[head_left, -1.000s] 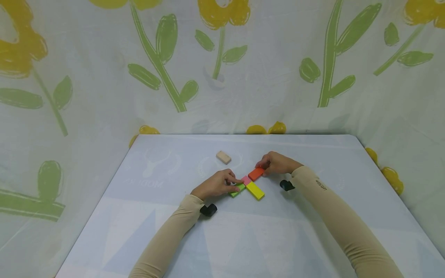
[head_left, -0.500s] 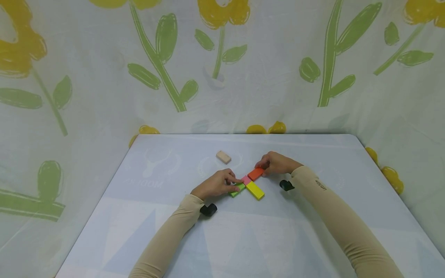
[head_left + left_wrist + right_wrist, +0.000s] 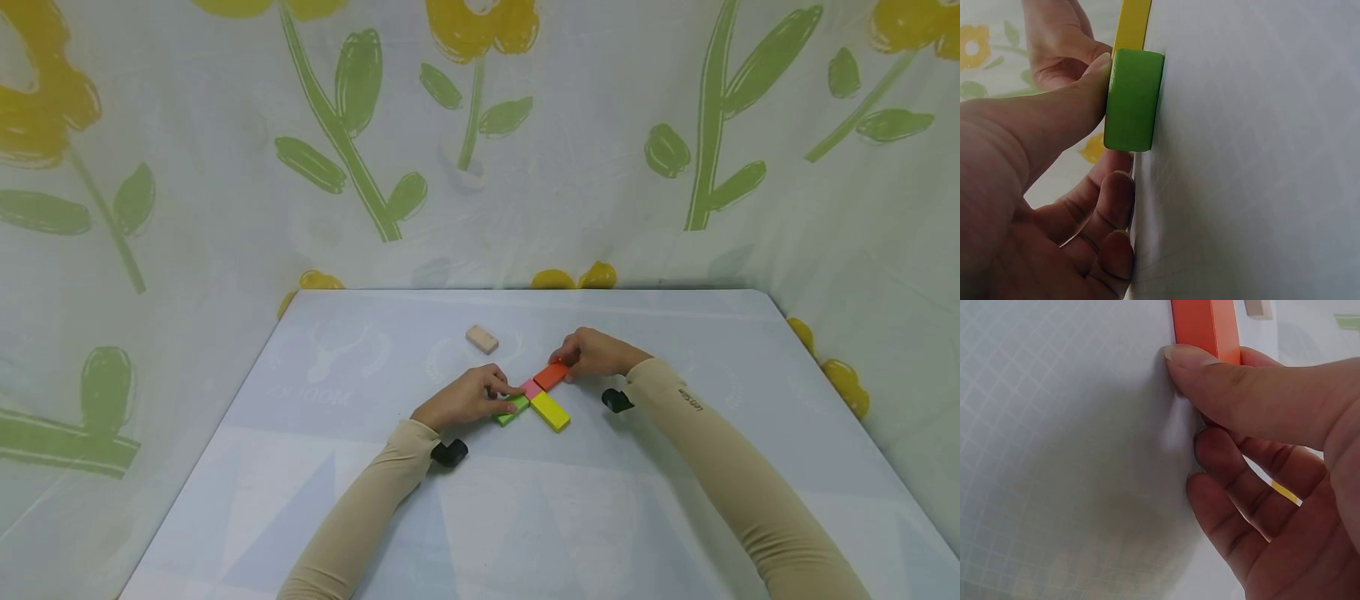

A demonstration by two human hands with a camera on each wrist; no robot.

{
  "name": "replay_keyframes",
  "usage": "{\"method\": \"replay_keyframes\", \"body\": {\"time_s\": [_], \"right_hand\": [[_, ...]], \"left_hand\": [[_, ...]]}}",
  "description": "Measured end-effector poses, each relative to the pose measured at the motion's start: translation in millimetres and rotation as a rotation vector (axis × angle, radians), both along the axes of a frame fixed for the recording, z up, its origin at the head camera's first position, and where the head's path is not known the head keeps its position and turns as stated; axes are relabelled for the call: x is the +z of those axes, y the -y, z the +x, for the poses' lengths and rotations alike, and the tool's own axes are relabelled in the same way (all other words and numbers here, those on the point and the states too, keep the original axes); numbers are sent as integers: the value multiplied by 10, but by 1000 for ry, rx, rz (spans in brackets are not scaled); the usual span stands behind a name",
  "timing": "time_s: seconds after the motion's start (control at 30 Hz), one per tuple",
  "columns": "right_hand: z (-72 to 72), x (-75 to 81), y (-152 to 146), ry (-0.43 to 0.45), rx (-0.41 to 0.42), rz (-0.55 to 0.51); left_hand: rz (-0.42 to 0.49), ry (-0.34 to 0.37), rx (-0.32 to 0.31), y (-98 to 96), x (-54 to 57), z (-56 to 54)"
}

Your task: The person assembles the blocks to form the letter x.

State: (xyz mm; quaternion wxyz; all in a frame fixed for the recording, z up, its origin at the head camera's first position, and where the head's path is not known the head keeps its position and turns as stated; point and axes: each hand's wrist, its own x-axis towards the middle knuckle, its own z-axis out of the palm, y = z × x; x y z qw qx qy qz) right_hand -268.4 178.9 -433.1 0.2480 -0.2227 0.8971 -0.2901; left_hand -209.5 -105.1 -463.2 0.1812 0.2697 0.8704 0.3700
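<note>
Several coloured wooden blocks lie flat on the table, meeting in a cross-like shape. My left hand (image 3: 468, 395) rests its thumb on top of the green block (image 3: 1133, 103). Its extended index finger touches the pink block (image 3: 531, 389), which it partly hides. With thumb and fingers my right hand (image 3: 597, 352) pinches the outer end of the orange block (image 3: 551, 376). The yellow block (image 3: 551, 412) points toward the front right, untouched by either hand. In the right wrist view, the thumb lies against the orange block's end and the other fingers curl loosely near the table.
A plain wooden block (image 3: 482, 339) lies apart, behind the coloured ones. The pale table (image 3: 360, 483) carries faint printed patterns. Behind it hangs a flowered curtain (image 3: 570, 167). A small black camera (image 3: 450, 454) sits on the left wrist, another black camera (image 3: 617, 400) on the right.
</note>
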Motion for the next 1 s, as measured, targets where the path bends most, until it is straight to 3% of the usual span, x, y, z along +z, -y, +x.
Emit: {"method": "replay_keyframes", "body": {"time_s": [0.37, 0.63, 1.0], "right_hand": [[3, 11, 14, 3, 8, -7], [7, 20, 20, -36, 58, -8], [27, 51, 56, -23, 43, 10]], "left_hand": [[-3, -2, -1, -2, 29, 5], [19, 4, -6, 3, 14, 4], [12, -1, -9, 4, 30, 13]]}}
